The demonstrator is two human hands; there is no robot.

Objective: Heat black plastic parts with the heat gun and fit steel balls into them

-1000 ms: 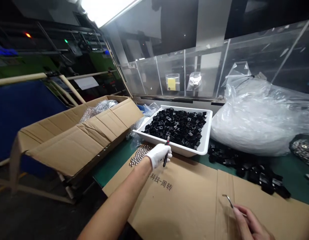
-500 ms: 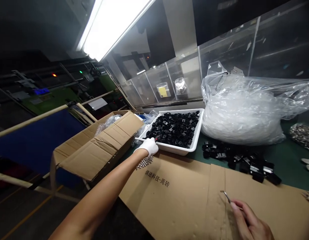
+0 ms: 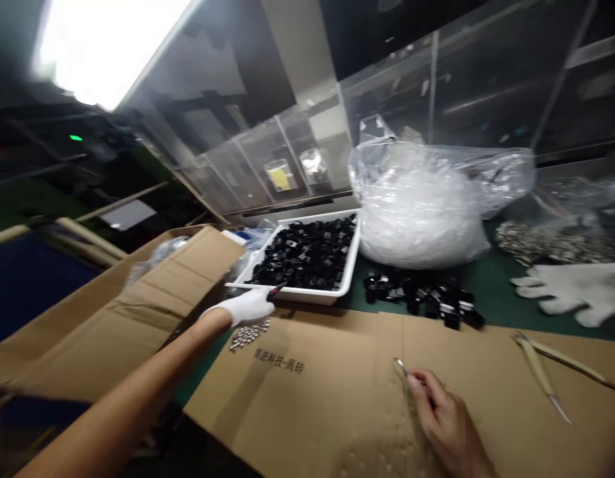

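My left hand (image 3: 245,307), in a white glove, is at the near-left corner of the white tray (image 3: 312,296). Its fingers close on a small black part (image 3: 276,291) with a touch of red; blur hides the detail. Inside the tray lies a heap of small black parts (image 3: 307,252). Just under the glove, small shiny metal pieces (image 3: 250,334) are piled on the cardboard sheet (image 3: 332,372). Bare and low over this sheet, my right hand (image 3: 439,411) pinches a slim metal tool (image 3: 401,366) with a bent tip.
Several black parts with metal faces (image 3: 426,295) lie on the green table, before a big clear plastic bag (image 3: 421,219). At right are a white glove (image 3: 576,289), metal pieces (image 3: 536,242) and a cream-handled tool (image 3: 536,372). An open cardboard box (image 3: 152,299) stands left.
My left hand has drawn back from over the tray's near edge with a small black part. The view has turned right, showing the loose glove and cream-handled tool more fully.
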